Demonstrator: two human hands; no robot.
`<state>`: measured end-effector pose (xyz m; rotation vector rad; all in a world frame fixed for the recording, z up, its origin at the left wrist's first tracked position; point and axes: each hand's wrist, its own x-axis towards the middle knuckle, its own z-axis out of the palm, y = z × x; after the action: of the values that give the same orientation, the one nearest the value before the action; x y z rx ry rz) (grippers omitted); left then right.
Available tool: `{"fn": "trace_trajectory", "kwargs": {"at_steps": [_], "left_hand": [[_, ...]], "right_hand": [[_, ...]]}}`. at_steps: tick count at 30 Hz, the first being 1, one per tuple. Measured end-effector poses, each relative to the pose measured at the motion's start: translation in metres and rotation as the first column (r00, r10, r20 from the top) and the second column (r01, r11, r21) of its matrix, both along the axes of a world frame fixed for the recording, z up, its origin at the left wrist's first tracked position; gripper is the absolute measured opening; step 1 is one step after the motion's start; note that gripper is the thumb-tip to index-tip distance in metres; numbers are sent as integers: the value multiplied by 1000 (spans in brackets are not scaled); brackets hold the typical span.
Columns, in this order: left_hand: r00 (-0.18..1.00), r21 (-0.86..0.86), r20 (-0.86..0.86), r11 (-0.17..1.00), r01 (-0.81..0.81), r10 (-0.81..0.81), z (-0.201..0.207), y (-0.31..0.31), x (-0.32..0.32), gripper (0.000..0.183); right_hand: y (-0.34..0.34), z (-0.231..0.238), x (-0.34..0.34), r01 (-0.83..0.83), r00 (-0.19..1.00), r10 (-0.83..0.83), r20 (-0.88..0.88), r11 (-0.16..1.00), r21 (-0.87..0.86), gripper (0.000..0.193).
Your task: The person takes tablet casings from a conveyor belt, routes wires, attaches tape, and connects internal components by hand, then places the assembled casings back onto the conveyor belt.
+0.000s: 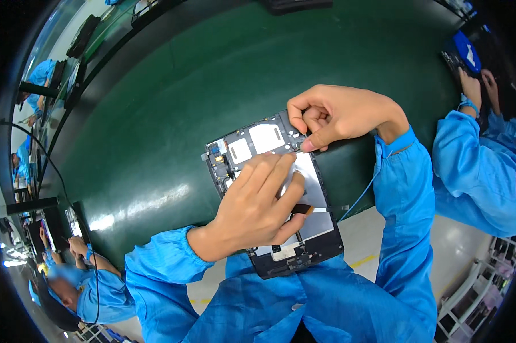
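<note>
The tablet lies open over the table's near edge, insides bare, a brown strip raised; the work looks unfinished. The left hand arches half-curled across it; the right hand bunches its fingertips at the upper right. Whether either grips anything, I cannot tell.

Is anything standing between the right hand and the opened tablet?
Nothing visible does: the right hand is at the upper right part of the opened tablet. The left hand covers much of its middle, but not that part.
</note>
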<state>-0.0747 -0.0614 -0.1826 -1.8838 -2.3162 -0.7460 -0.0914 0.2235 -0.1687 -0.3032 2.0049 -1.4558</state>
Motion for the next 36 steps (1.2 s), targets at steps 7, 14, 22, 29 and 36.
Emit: {"fn": "trace_trajectory", "kwargs": {"at_steps": [7, 14, 22, 29, 36], "left_hand": [[998, 31, 5, 998, 58, -58, 1, 4, -2, 51], [998, -21, -40, 999, 40, -41, 0, 2, -2, 55], [999, -19, 44, 1000, 14, -13, 1, 3, -3, 59], [999, -60, 48, 998, 9, -6, 0, -1, -1, 67], [998, -87, 59, 996, 8, -3, 0, -2, 1, 78]], "right_hand": [[-5, 4, 4, 129, 984, -136, -114, 989, -68, 21], [-15, 1, 2, 138, 970, -170, -173, 974, -179, 19], [-27, -7, 1, 179, 946, -229, -227, 959, -221, 13], [-36, -12, 2, 290, 853, -303, -424, 952, -97, 10], [-46, -15, 3, 312, 792, -342, -506, 939, -146, 9]]}}
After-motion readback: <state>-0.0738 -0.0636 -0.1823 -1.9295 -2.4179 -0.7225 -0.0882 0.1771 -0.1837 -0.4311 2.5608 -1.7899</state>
